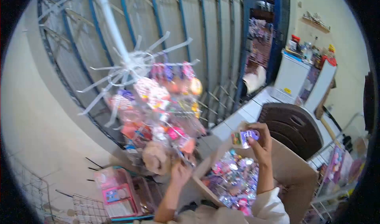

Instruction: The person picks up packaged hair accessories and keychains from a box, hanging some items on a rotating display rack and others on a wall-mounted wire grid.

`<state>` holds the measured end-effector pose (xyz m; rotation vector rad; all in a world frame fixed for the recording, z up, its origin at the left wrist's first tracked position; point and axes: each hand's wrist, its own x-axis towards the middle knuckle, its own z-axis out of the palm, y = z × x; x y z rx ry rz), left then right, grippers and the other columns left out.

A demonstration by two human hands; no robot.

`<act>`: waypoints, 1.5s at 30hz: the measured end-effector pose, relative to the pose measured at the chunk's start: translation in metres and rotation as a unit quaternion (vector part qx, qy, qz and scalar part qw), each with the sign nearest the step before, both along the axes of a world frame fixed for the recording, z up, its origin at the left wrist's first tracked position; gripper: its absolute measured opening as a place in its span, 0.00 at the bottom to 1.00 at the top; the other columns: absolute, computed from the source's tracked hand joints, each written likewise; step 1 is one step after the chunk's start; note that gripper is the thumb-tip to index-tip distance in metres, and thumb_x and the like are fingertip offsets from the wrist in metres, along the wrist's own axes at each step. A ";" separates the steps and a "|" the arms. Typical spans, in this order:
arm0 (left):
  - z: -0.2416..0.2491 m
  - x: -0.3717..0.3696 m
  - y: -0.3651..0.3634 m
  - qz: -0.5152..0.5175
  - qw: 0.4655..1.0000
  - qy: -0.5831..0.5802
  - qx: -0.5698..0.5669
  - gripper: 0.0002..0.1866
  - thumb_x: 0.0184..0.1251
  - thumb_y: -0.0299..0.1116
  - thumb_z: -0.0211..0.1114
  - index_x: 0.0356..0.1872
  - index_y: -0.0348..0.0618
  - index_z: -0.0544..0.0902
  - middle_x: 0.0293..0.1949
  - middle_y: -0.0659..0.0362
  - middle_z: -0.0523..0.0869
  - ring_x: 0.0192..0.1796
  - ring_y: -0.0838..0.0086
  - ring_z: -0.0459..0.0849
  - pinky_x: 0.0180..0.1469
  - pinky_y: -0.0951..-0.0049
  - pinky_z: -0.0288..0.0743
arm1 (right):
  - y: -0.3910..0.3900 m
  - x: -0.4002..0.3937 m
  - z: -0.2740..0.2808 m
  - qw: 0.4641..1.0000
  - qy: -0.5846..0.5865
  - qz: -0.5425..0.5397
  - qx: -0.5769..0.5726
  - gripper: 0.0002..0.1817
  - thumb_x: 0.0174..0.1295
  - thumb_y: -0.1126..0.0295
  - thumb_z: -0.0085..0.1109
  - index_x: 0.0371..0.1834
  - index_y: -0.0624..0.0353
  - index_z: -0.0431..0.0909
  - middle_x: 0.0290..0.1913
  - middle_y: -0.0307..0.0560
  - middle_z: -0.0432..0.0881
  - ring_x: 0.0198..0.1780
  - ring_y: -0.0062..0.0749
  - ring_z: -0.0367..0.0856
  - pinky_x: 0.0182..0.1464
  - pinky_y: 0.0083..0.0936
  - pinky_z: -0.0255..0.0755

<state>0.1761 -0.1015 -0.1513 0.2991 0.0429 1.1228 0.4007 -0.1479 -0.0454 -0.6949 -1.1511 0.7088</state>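
My right hand [263, 149] pinches a small packet [244, 139] with a purple header card, holding it up over an open cardboard box [287, 164]. Inside the box lies a heap of shiny, colourful plastic-wrapped packets [233, 180]. My left hand [181, 174] is closed at the lower end of a white display rack [123, 61], beside a round tan item [157, 157]. What its fingers grip is too blurred to make out. Several small packaged goods [152, 91] hang from the rack's prongs above my left hand.
A pink and clear case [118, 194] sits at lower left by a wire basket [85, 212]. Behind the box stands a dark brown plastic chair [291, 129]. A folding metal gate [190, 30] spans the back, with a white cabinet [292, 74] on the right.
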 end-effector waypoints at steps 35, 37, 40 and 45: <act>-0.008 -0.106 -0.027 0.265 0.946 0.106 -0.156 0.18 0.40 0.17 0.47 0.38 0.35 0.69 0.34 0.54 0.75 0.41 0.64 0.74 0.47 0.65 0.69 | 0.091 -0.100 0.051 0.917 -0.076 0.386 0.066 0.54 0.38 0.84 0.56 0.61 0.44 0.26 0.37 0.56 0.72 0.43 0.37 0.71 0.44 0.30 0.65; -0.004 -0.102 -0.026 0.292 0.917 0.190 -0.196 0.08 0.43 0.23 0.51 0.29 0.38 0.70 0.29 0.58 0.74 0.34 0.68 0.73 0.43 0.70 0.68 | 0.083 -0.111 0.048 0.905 -0.121 0.403 0.064 0.51 0.41 0.82 0.55 0.61 0.45 0.27 0.38 0.54 0.73 0.43 0.35 0.71 0.45 0.30 0.64; 0.007 -0.098 -0.027 0.286 0.928 0.144 -0.191 0.15 0.41 0.17 0.48 0.36 0.33 0.68 0.34 0.54 0.75 0.39 0.65 0.75 0.44 0.69 0.71 | 0.076 -0.129 0.055 0.867 -0.236 0.418 0.134 0.45 0.44 0.80 0.52 0.62 0.49 0.34 0.39 0.49 0.73 0.44 0.30 0.71 0.46 0.27 0.64; 0.019 -0.090 -0.025 0.310 0.926 0.128 -0.173 0.14 0.41 0.20 0.51 0.35 0.34 0.69 0.34 0.54 0.75 0.37 0.67 0.76 0.39 0.72 0.72 | 0.068 -0.156 0.058 0.836 -0.337 0.417 0.118 0.33 0.49 0.76 0.49 0.60 0.53 0.47 0.41 0.44 0.73 0.42 0.28 0.72 0.44 0.23 0.65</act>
